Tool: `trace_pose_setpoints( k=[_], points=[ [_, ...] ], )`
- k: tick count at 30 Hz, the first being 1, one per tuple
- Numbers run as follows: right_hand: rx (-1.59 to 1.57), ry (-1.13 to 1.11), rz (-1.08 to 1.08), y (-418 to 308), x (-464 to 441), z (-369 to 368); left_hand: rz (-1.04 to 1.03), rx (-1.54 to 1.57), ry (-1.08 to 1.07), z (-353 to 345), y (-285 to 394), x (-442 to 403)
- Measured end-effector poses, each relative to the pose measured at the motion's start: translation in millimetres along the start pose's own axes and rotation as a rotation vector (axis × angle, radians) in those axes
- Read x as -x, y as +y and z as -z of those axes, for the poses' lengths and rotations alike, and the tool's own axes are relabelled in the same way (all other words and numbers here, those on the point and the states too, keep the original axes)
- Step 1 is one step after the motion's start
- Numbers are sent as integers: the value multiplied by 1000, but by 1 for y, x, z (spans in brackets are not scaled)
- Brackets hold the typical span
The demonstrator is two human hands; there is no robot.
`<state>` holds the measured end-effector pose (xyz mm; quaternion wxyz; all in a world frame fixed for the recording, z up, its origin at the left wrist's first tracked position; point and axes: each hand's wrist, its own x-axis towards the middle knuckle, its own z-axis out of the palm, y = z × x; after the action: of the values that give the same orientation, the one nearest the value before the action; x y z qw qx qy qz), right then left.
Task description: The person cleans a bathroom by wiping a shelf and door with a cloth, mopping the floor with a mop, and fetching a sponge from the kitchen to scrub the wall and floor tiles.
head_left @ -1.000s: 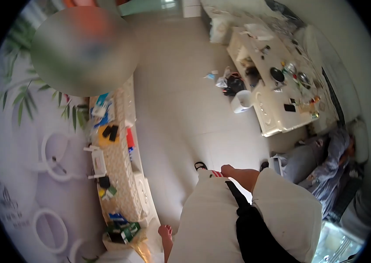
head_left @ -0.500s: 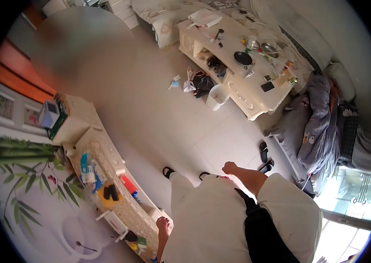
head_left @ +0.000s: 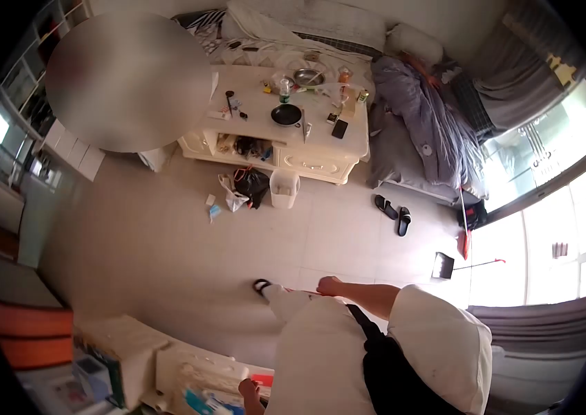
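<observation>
My right hand [head_left: 329,285] is in front of my white shirt [head_left: 327,353], its fingers curled and no object showing in them. Lower left, my left hand [head_left: 250,391] hangs beside the cream cabinet [head_left: 168,370], also loosely closed with nothing visible in it. A red item [head_left: 262,380] appears just behind it; whether they touch I cannot tell. Blue and white packets [head_left: 220,402] lie on the cabinet near that hand. A black strap bag [head_left: 389,366] crosses my body. One foot in a black sandal [head_left: 262,286] is on the floor.
Ahead, a cream coffee table [head_left: 320,149] holds a black pan [head_left: 286,115], a metal bowl [head_left: 308,77], a bottle [head_left: 284,91] and a phone [head_left: 339,128]. A white bin [head_left: 284,188], bags [head_left: 251,185], slippers [head_left: 394,213] and a dustpan [head_left: 443,265] are on the floor.
My view has turned to the right. The coffee table now lies straight ahead, the cabinet has shifted to the bottom, and the dustpan has come into sight. Both hands stay curled.
</observation>
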<state>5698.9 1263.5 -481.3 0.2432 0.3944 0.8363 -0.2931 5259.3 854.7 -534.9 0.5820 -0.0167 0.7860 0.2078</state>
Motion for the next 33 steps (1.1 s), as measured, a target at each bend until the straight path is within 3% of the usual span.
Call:
trace_pose_setpoints(
  k=[1,2,4,6,8,11,13,14,15,16,18,20,21,24,26,27,28,29,30,31,32,33],
  points=[
    [-81,3,-117,2,-22,-29,165,346,-41,22,27,-10],
    [-162,7,-234,6,-39,-46,75,268,-41,39,50,-30],
    [-348,-159,-536,-25,-29,-1,-75,131,-40,74,106,-65],
    [-204,-384,-421,-34,-46,16,-159,23,-22,108,164,-104],
    [-281,-331,-597,-54,-73,42,-170,23,-13,138,214,-127],
    [-212,-417,-511,-85,-164,105,-199,178,-128,191,292,-141],
    [-156,-332,-464,-123,-248,166,-299,207,-219,229,328,-140],
    [-117,-286,-437,-140,-291,198,-503,-212,-240,257,332,-173],
    [-57,-130,-311,-143,-355,194,-203,409,43,262,346,-183],
    [-208,-22,-303,-165,-401,225,-141,451,85,275,377,-168],
    [-538,182,-299,-228,-481,304,-314,535,-187,320,379,-224],
    [-702,219,-254,-288,-541,373,-383,471,-58,346,394,-258],
    [-796,238,-231,-322,-575,399,-200,166,-72,367,427,-252],
    [-1125,53,-222,-332,-714,386,-856,-1237,146,435,442,-290],
    [-76,73,47,-366,-738,400,-533,-1133,64,482,492,-286],
    [190,76,135,-378,-753,398,-370,-1071,21,505,516,-284],
    [269,131,162,-373,-776,373,-448,-1084,74,529,533,-294],
    [-265,-160,-273,-438,-746,439,-522,-1102,126,557,532,-325],
    [-250,-169,-246,-467,-749,455,-589,-1127,173,592,534,-351],
    [-297,-190,-298,-486,-758,460,-706,-884,107,629,549,-368],
    [-286,-216,-315,-503,-770,464,-726,-1033,192,657,568,-389],
    [-125,-265,-194,-510,-793,457,-739,-1186,285,688,593,-404]
  ],
)
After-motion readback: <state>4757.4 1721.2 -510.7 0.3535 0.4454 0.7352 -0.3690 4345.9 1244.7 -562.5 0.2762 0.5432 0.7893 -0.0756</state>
